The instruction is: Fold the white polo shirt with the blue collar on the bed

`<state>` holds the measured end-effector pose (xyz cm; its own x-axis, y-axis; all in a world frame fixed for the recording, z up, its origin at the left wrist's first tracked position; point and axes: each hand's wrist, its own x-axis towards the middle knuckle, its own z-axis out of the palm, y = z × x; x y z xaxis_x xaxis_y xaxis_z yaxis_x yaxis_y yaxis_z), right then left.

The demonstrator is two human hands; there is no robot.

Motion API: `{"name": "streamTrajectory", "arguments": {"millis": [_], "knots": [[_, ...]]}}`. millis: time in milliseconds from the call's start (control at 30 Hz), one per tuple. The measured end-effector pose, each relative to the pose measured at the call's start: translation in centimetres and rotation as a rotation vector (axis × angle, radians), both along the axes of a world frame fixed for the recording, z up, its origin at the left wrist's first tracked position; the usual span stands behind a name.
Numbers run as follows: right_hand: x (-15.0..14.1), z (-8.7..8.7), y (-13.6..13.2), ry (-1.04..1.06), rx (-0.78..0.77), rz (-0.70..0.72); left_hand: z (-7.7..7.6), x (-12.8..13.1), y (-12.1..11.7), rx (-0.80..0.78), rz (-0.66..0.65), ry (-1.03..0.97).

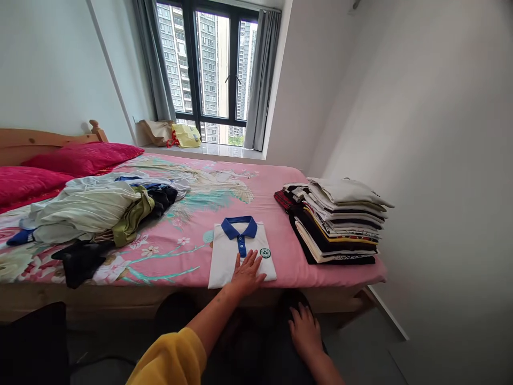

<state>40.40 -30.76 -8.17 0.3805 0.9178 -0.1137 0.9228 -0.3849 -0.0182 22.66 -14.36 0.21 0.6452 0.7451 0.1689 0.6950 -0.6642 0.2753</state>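
A folded white polo shirt with a blue collar and a round green badge lies flat near the bed's front edge, collar pointing away from me. My left hand rests flat on its front, fingers stretched out beside the badge. Below the bed edge, my right hand lies on my dark-clothed knee, fingers spread, holding nothing. To the right of the shirt stands a tall stack of folded clothes, with a white garment on top.
A loose heap of unfolded clothes spreads over the bed's left side, near red pillows. The pink floral bedsheet covers the bed. Bags sit on the windowsill. A wall rises at the right.
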Motion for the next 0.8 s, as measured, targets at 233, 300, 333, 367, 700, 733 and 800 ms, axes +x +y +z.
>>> {"name": "streamTrajectory", "arguments": {"millis": [233, 300, 333, 367, 700, 733, 800], "knots": [[-2.7, -0.2, -0.3, 0.089, -0.006, 0.201, -4.2, 1.5, -3.2, -0.071, 0.017, 0.099], [-3.6, -0.4, -0.2, 0.141, 0.019, 0.287, -4.7, 1.3, -4.4, -0.091, 0.005, 0.099], [-4.0, -0.4, -0.2, 0.155, 0.021, 0.317, -4.9, 1.2, -4.8, -0.094, 0.004, 0.093], [-4.3, -0.4, -0.2, 0.159, 0.013, 0.335, -5.0, 1.2, -5.2, -0.096, 0.011, 0.083], [-2.7, 1.0, 0.5, 0.099, -0.089, 0.204, -4.3, 1.1, -6.0, -0.148, 0.042, 0.009], [-2.5, 1.0, 0.6, 0.100, -0.099, 0.192, -3.9, 1.1, -6.1, -0.149, 0.042, -0.017], [-2.2, 0.8, 0.7, 0.115, -0.092, 0.178, -3.0, 0.9, -5.9, -0.142, 0.053, -0.067]]}}
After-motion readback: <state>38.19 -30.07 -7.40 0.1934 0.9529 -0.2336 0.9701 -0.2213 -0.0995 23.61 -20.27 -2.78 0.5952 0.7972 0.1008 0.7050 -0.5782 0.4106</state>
